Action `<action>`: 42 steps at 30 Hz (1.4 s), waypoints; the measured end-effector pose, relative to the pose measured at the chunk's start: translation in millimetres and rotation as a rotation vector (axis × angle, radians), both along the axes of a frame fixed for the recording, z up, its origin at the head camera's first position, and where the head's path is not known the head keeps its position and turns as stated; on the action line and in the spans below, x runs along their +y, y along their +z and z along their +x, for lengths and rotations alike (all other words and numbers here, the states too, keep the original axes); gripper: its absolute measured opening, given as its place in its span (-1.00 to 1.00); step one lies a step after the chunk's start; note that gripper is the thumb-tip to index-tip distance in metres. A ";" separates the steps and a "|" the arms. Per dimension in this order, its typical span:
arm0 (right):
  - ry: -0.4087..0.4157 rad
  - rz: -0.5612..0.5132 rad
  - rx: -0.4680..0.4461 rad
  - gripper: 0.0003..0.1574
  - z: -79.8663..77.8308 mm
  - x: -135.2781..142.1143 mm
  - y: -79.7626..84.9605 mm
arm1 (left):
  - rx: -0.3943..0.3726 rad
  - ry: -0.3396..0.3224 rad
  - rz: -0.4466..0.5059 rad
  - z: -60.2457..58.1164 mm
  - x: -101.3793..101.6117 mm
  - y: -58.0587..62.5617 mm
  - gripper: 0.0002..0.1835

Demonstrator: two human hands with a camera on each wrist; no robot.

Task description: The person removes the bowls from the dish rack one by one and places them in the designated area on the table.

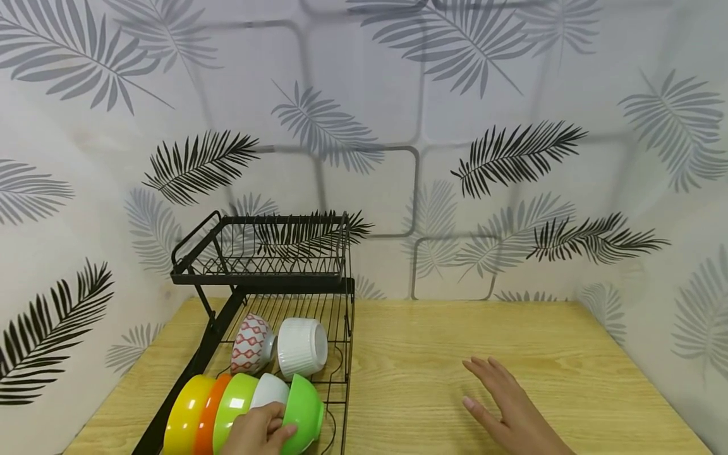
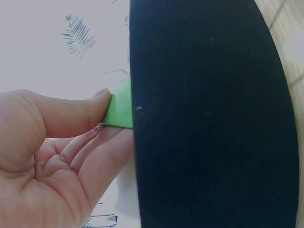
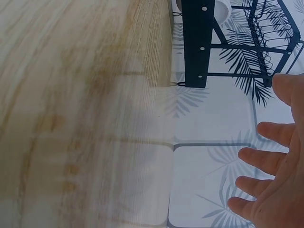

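My left hand pinches the rim of a green bowl, thumb on one face and fingers on the other. That bowl stands on its side at the right end of a row in the rack. Beside it in the row are a white bowl, a lime bowl, an orange bowl and a yellow bowl. In the left wrist view, a dark rack panel hides most of the green bowl. Over the table at the right, my right hand holds nothing, its fingers spread.
The black two-tier dish rack stands on the left of the wooden table. Behind the row sit a red-patterned bowl and a white ribbed bowl. A leaf-printed wall closes off the back and sides.
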State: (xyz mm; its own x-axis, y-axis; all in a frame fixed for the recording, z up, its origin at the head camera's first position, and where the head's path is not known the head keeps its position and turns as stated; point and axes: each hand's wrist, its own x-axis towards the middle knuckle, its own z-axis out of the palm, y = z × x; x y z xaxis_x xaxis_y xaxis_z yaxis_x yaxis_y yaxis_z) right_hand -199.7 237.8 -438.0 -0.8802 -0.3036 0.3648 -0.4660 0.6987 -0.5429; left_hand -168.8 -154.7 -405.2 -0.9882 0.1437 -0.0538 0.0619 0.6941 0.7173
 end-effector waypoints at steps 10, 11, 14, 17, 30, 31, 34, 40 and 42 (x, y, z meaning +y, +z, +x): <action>0.001 0.016 0.023 -0.34 -1.3 -0.8 -0.3 | -0.030 0.002 0.055 -2.7 -7.7 -2.8 -0.74; 0.000 0.017 0.025 -0.34 -1.3 -0.9 -0.7 | -0.035 0.004 0.063 -2.8 -7.7 -2.5 -0.73; 0.000 0.018 0.034 -0.35 -1.2 -1.1 -1.7 | -0.044 0.008 0.090 -2.8 -8.0 -2.2 -0.72; 0.001 0.015 0.031 -0.35 -1.0 -1.2 -2.2 | -0.047 0.009 0.117 -2.7 -8.8 -2.6 -0.71; 0.035 0.030 0.048 -0.35 0.4 -1.1 -4.1 | -0.023 0.007 0.202 -0.3 -9.9 -3.5 -0.66; 0.035 0.033 0.048 -0.35 0.2 -1.0 -4.4 | -0.026 0.007 0.211 0.1 -9.6 -3.4 -0.65; 0.034 0.033 0.047 -0.34 -1.3 -0.6 -6.1 | -0.028 0.009 0.238 1.5 -8.6 -2.8 -0.64; 0.039 0.030 0.040 -0.34 -2.9 -0.7 -8.0 | -0.028 0.042 0.252 3.5 -4.8 -0.4 -0.63; 0.039 0.032 0.034 -0.35 -2.8 -0.7 -8.0 | -0.022 0.057 0.255 4.2 -3.3 1.3 -0.61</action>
